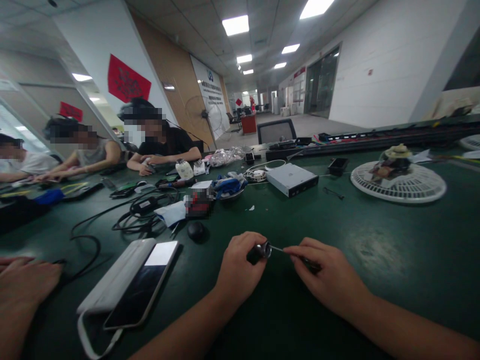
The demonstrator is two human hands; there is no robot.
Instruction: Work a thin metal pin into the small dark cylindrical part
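Observation:
My left hand is closed around a small dark cylindrical part with a shiny metal rim, its round opening turned to the right. A thin metal rod, perhaps a screwdriver shaft or tweezers, runs from that opening to my right hand. My right fingers pinch the rod, and its rear part is hidden in the palm. Whether the tip is inside the opening or just at its rim, I cannot tell. Both hands are low over the green tabletop. A black mouse is the nearest loose object, beyond my left hand.
Left of me lie a phone with a white cable and a pale slab. Another person's hand rests at the left edge. Farther off are black cables, a disc drive and a white fan grille. Co-workers sit at the far left.

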